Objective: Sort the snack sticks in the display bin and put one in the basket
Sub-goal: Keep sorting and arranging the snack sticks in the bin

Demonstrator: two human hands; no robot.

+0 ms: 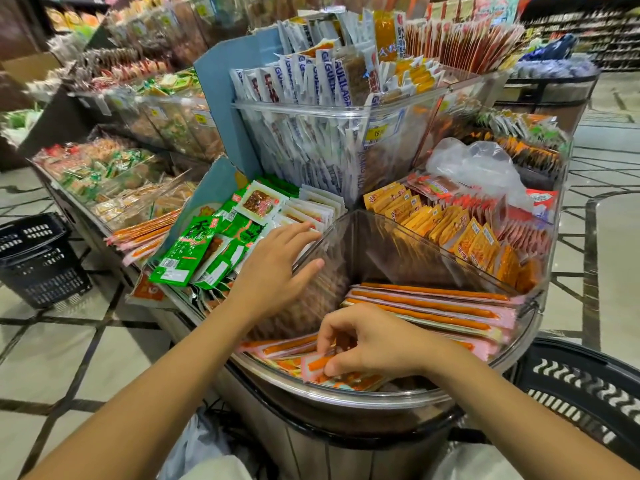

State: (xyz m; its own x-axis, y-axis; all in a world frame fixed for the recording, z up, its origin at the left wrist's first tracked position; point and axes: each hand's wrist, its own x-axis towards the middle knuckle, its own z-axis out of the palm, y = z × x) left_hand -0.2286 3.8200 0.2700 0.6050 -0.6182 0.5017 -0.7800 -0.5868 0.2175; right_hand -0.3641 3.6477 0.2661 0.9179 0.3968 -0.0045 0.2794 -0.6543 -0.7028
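Long orange snack sticks (429, 308) in pink wrappers lie stacked in the near wedge of a clear round display bin (381, 398). My right hand (367, 344) reaches into that wedge and pinches the end of one snack stick (313, 363) near the bin's front rim. My left hand (277, 268) lies with straight fingers against the clear divider between this wedge and the green packets. A black shopping basket (585, 386) sits low at the right, beside the bin.
Green packets (194, 251) fill the wedge to the left, yellow and red packets (460, 230) the one to the right. A tall clear tub of white stick packs (311, 109) rises behind. Another black basket (38, 258) stands on the tiled floor at left.
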